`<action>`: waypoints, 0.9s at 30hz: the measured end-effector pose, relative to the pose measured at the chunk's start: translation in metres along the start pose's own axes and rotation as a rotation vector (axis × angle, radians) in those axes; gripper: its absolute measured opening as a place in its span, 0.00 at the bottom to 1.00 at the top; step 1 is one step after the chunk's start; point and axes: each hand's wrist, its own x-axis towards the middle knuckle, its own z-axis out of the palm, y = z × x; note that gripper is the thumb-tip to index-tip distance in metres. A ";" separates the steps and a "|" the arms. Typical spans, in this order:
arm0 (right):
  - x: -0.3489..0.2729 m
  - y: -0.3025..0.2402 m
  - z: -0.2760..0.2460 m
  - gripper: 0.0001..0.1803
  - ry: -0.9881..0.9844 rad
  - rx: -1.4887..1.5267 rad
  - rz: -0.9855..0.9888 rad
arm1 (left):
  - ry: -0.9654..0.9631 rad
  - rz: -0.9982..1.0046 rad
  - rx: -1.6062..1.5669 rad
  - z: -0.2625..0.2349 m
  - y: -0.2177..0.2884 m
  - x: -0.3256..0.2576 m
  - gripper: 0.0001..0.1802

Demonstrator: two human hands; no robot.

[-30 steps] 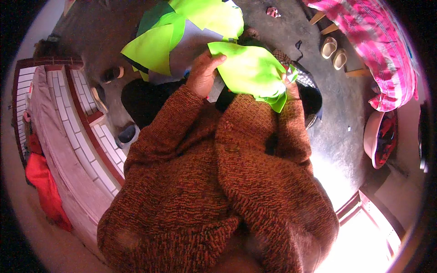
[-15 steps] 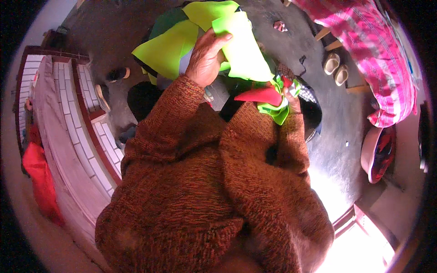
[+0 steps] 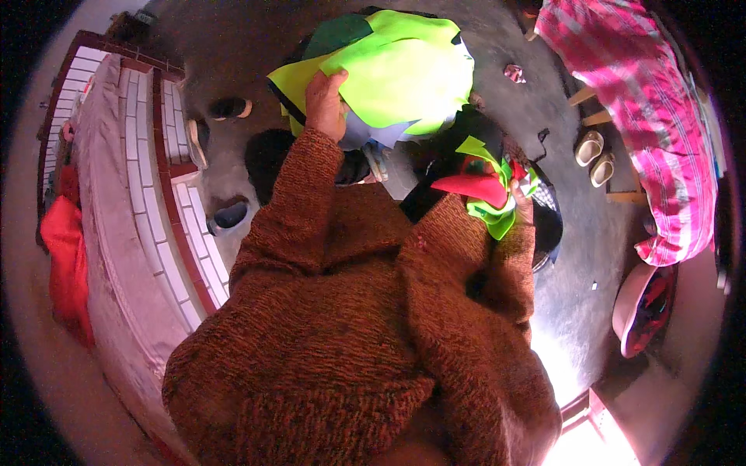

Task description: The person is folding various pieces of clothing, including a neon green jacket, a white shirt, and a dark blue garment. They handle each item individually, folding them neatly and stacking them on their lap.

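At the left edge of a bright yellow-green fabric piece, my left hand is closed, thumb on top and the other fingers mostly hidden. That piece lies over a heap of cloth, where a dark green piece and a grey-blue piece show. Further right and nearer to me, my right hand grips a bunch of small fabric scraps. Among them are a red scrap and a bright green scrap. Its fingers are partly covered by the cloth.
Pale shoes stand on the grey floor beside a low wooden frame under a pink checked cloth. A pink basin is at the right. Dark shoes lie near the white-tiled ledge; a red cloth hangs far left.
My left hand has brought the raised yellow-green piece down onto the heap, still holding its edge. My right hand keeps its scraps. The whole view has shifted, with surroundings lower and further right.
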 end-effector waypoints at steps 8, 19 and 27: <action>-0.008 -0.006 0.019 0.29 -0.001 0.035 0.045 | 0.124 -0.004 0.103 -0.012 0.000 -0.002 0.19; -0.002 0.002 0.008 0.31 -0.001 0.049 -0.046 | 0.191 0.926 1.161 0.004 0.007 -0.004 0.24; -0.010 -0.008 0.029 0.24 0.003 -0.008 0.026 | -0.113 0.906 1.612 0.031 -0.034 0.014 0.29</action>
